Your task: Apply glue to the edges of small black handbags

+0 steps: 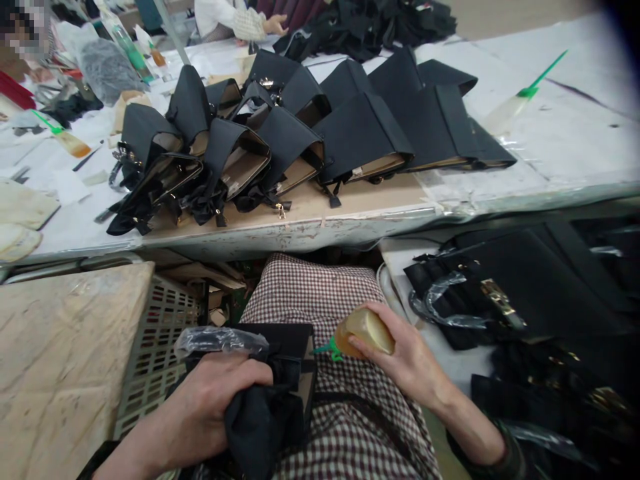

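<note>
A black bag (287,337) with a plastic-wrapped handle rests on my lap over a checked apron (320,287). My left hand (215,393) is closed around the bag and its loose black cloth, fingertips partly hidden. In my right hand (395,347) is a squeeze bottle (367,331) of yellowish liquid, tilted so that its green nozzle points left at the open edge of the bag. The nozzle tip is beside that edge; whether it touches cannot be told.
Several black bags (363,130) lie in rows on the white table (565,147) ahead. More bags (530,280) are stacked at the right. At left are a crate (160,333) and a covered board (65,340). Another person's hand (275,25) shows beyond.
</note>
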Action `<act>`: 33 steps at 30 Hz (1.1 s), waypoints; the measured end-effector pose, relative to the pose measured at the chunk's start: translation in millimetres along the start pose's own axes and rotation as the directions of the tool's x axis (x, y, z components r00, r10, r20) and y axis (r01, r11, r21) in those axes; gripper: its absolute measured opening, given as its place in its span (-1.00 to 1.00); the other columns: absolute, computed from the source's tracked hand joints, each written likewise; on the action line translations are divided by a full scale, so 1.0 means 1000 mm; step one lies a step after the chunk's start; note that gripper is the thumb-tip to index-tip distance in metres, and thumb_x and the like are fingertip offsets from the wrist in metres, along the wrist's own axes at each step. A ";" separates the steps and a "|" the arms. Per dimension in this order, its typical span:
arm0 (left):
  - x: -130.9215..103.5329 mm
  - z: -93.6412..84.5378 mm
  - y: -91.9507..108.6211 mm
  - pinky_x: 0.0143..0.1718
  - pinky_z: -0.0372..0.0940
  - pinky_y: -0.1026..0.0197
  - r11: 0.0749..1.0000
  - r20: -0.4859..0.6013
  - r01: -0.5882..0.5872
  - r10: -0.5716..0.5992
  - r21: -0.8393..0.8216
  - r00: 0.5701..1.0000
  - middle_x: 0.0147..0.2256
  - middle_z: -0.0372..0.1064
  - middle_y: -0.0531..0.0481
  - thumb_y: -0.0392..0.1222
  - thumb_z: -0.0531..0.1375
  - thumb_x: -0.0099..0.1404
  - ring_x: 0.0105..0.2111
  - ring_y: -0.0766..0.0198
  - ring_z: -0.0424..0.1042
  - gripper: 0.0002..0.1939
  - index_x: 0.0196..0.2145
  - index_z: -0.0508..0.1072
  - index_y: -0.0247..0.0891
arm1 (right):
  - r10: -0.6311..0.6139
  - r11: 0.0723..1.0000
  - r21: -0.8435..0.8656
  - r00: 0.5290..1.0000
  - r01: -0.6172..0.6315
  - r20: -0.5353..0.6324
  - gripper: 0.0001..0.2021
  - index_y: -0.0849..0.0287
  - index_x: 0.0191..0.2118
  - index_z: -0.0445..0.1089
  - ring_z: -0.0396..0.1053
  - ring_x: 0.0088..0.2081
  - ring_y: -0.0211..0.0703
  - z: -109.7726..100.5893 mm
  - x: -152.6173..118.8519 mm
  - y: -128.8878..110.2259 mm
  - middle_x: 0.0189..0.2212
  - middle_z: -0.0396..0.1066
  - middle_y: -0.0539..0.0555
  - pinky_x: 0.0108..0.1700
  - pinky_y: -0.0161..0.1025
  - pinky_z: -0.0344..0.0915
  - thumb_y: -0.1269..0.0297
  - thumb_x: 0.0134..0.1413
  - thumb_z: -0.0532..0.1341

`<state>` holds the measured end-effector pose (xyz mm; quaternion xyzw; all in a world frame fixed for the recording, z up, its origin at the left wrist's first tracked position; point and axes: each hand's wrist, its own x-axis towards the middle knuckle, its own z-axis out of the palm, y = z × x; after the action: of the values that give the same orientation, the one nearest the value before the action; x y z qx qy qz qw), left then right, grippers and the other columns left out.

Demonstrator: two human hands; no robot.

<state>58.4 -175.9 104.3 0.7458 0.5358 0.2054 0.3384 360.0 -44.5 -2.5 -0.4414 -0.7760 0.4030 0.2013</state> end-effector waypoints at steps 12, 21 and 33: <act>-0.011 0.005 0.000 -0.33 0.23 0.30 0.999 -0.011 0.041 -0.041 -0.012 0.999 -0.34 0.50 0.11 -0.42 0.13 0.24 -0.36 0.31 0.49 -0.69 -0.11 0.40 -0.11 | 0.130 0.987 0.094 0.991 -0.130 0.006 -0.55 0.08 0.05 0.32 0.46 -0.07 0.10 0.001 -0.005 -0.006 -0.06 0.49 0.13 -0.01 0.05 0.41 -0.07 0.18 0.32; -0.028 0.012 0.005 -0.36 0.24 0.31 0.997 -0.011 0.059 -0.058 0.040 0.998 -0.36 0.48 0.13 -0.41 0.13 0.24 -0.40 0.32 0.49 -0.70 -0.12 0.39 -0.09 | 0.250 0.953 0.158 0.966 -0.257 0.063 -0.53 0.10 0.03 0.32 0.44 -0.12 0.10 -0.008 -0.009 -0.021 -0.10 0.47 0.12 -0.04 0.07 0.37 -0.10 0.15 0.29; -0.028 0.018 0.013 -0.30 0.36 0.28 0.992 0.020 0.002 -0.005 0.124 1.000 -0.28 0.52 0.06 -0.36 0.15 0.27 -0.33 0.22 0.53 -0.74 -0.11 0.41 -0.10 | 0.332 0.924 0.150 0.933 -0.351 0.138 -0.61 0.11 -0.06 0.36 0.46 -0.21 0.08 -0.003 -0.008 -0.023 -0.23 0.49 0.08 -0.12 0.00 0.36 -0.08 0.16 0.25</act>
<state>69.5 -209.9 102.5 0.7665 0.5455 0.1636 0.2970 354.3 -56.2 17.9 -0.5278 -0.6595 0.5211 0.1221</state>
